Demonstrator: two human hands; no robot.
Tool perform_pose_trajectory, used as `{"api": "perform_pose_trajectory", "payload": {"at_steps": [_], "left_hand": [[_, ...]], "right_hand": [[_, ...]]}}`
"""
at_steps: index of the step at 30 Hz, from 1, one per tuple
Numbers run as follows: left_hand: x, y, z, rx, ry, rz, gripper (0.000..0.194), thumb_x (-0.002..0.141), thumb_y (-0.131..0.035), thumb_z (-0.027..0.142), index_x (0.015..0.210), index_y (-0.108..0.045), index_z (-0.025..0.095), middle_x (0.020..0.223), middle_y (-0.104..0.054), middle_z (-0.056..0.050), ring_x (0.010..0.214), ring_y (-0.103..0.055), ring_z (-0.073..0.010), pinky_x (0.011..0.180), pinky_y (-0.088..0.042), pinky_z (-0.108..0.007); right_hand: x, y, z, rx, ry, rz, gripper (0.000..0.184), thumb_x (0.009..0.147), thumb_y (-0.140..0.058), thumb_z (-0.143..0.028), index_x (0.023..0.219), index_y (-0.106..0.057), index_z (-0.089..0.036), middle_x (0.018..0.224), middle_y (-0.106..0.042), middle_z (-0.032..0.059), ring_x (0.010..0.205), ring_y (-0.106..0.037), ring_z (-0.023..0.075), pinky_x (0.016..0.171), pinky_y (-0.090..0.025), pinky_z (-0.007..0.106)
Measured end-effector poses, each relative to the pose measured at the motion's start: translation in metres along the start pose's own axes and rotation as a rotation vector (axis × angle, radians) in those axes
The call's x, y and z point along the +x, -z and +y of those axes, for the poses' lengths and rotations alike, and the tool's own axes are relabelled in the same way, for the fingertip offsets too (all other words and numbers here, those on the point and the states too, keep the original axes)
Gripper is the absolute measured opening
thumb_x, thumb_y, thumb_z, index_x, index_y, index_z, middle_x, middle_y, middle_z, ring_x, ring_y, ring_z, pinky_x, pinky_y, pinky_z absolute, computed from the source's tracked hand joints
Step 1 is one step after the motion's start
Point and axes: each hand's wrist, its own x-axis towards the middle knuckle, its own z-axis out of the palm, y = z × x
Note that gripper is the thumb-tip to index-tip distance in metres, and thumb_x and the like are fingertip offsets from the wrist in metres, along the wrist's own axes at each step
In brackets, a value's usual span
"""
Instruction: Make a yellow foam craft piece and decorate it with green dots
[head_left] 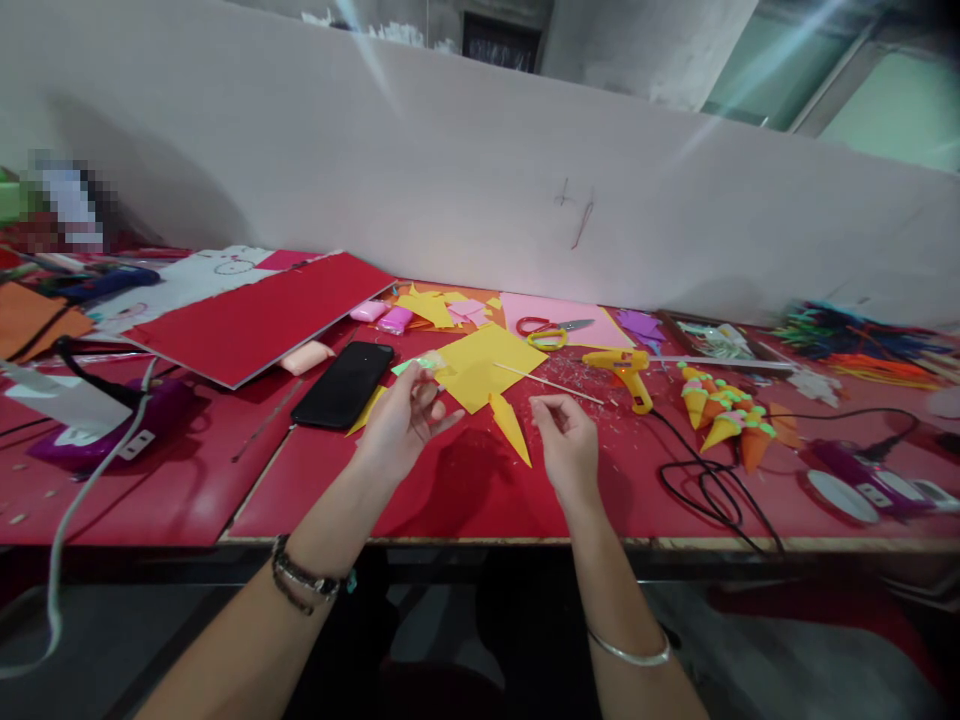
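My left hand (401, 415) is partly curled, its thumb and forefinger closed at a shiny pale green packet (420, 362); the fingers hide part of it. A short way to the right, my right hand (568, 445) has its thumb and forefinger pinched together, and whatever is between the tips is too small to make out. Between the hands lies a slim yellow paper cone (511, 432), pointing toward me. Behind it are a yellow paper sheet (480, 368) and a thin pale stick (551, 383). Beside my left hand rests a black phone (345, 384).
A yellow glue gun (626, 372) trails its black cord (701, 490) to the right, near several small decorated paper cones (724, 410). Scissors (553, 331) lie on pink paper. A red board (262, 315) slants at left. Purple power strips (127, 425) flank the workspace. A low white wall closes the back.
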Motion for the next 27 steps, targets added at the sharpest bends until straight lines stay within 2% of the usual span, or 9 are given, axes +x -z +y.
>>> {"api": "perform_pose_trajectory", "payload": {"at_steps": [3, 6, 9, 13, 16, 18, 20, 23, 27], "left_hand": [[0.002, 0.001, 0.004, -0.026, -0.048, 0.077, 0.016, 0.078, -0.051, 0.028, 0.067, -0.045, 0.017, 0.043, -0.031, 0.010, 0.035, -0.037, -0.0042, 0.050, -0.046, -0.021], [0.006, 0.007, 0.012, -0.133, -0.166, 0.147, 0.015, 0.079, -0.047, 0.023, 0.065, -0.044, 0.018, 0.042, -0.030, 0.010, 0.035, -0.037, -0.0034, 0.043, -0.038, -0.016], [0.012, 0.018, 0.024, -0.225, -0.285, 0.224, 0.016, 0.079, -0.044, 0.018, 0.063, -0.042, 0.018, 0.041, -0.031, 0.009, 0.037, -0.042, -0.0036, 0.045, -0.038, -0.015], [0.018, 0.027, 0.034, -0.256, -0.323, 0.295, 0.020, 0.082, -0.040, 0.019, 0.062, -0.042, 0.018, 0.042, -0.037, 0.008, 0.050, -0.056, -0.0068, 0.053, -0.042, -0.018], [0.016, 0.024, 0.030, -0.246, -0.230, 0.243, 0.028, 0.087, -0.033, 0.027, 0.063, -0.044, 0.018, 0.042, -0.039, 0.007, 0.041, -0.051, -0.0061, 0.044, -0.037, -0.017], [0.013, 0.019, 0.025, -0.200, -0.156, 0.128, 0.035, 0.088, -0.029, 0.033, 0.063, -0.047, 0.017, 0.039, -0.035, 0.007, 0.027, -0.033, -0.0035, 0.035, -0.027, -0.017], [0.010, 0.016, 0.021, -0.144, -0.119, 0.008, 0.040, 0.088, -0.026, 0.036, 0.060, -0.047, 0.016, 0.036, -0.027, 0.008, 0.024, -0.020, -0.0032, 0.032, -0.020, -0.018], [0.009, 0.014, 0.015, -0.090, -0.131, -0.070, 0.034, 0.084, -0.032, 0.031, 0.057, -0.045, 0.016, 0.038, -0.025, 0.008, 0.028, -0.022, -0.0040, 0.033, -0.019, -0.018], [0.015, 0.013, 0.008, -0.014, -0.138, 0.009, 0.008, 0.071, -0.046, 0.012, 0.066, -0.051, 0.014, 0.051, -0.041, 0.006, 0.038, -0.036, -0.0023, 0.038, -0.028, -0.015]], "right_hand": [[0.004, 0.005, 0.006, 0.018, -0.016, 0.029, 0.018, 0.075, -0.053, -0.033, 0.077, -0.059, -0.016, 0.074, -0.060, 0.0025, 0.070, -0.055, 0.0146, 0.068, -0.043, 0.029], [0.006, 0.007, 0.010, 0.020, -0.030, 0.043, 0.020, 0.074, -0.053, -0.034, 0.081, -0.060, -0.016, 0.076, -0.061, 0.0033, 0.068, -0.055, 0.0143, 0.067, -0.043, 0.029], [0.006, 0.010, 0.011, 0.021, -0.021, 0.071, 0.021, 0.074, -0.053, -0.034, 0.081, -0.060, -0.015, 0.076, -0.061, 0.0031, 0.066, -0.054, 0.0138, 0.066, -0.043, 0.029], [0.008, 0.013, 0.014, 0.004, -0.027, 0.063, 0.024, 0.076, -0.049, -0.035, 0.082, -0.060, -0.015, 0.077, -0.061, 0.0041, 0.068, -0.054, 0.0146, 0.066, -0.044, 0.029], [0.007, 0.008, 0.018, -0.120, -0.002, -0.034, 0.029, 0.081, -0.040, -0.037, 0.085, -0.061, -0.016, 0.082, -0.061, 0.0064, 0.073, -0.055, 0.0166, 0.070, -0.043, 0.032], [0.004, 0.001, 0.021, -0.274, 0.052, -0.113, 0.030, 0.081, -0.040, -0.037, 0.091, -0.060, -0.017, 0.088, -0.060, 0.0078, 0.078, -0.054, 0.0178, 0.073, -0.043, 0.034], [0.000, -0.007, 0.023, -0.443, 0.103, -0.197, 0.032, 0.077, -0.046, -0.036, 0.101, -0.056, -0.018, 0.093, -0.058, 0.0084, 0.082, -0.053, 0.0193, 0.075, -0.042, 0.035], [-0.005, -0.018, 0.024, -0.645, 0.157, -0.292, 0.044, 0.072, -0.053, -0.031, 0.114, -0.048, -0.018, 0.100, -0.055, 0.0109, 0.091, -0.052, 0.0233, 0.077, -0.042, 0.038], [-0.007, -0.023, 0.022, -0.748, 0.162, -0.319, 0.041, 0.075, -0.047, -0.020, 0.116, -0.047, -0.016, 0.103, -0.054, 0.0146, 0.093, -0.054, 0.0256, 0.074, -0.042, 0.037]]}}
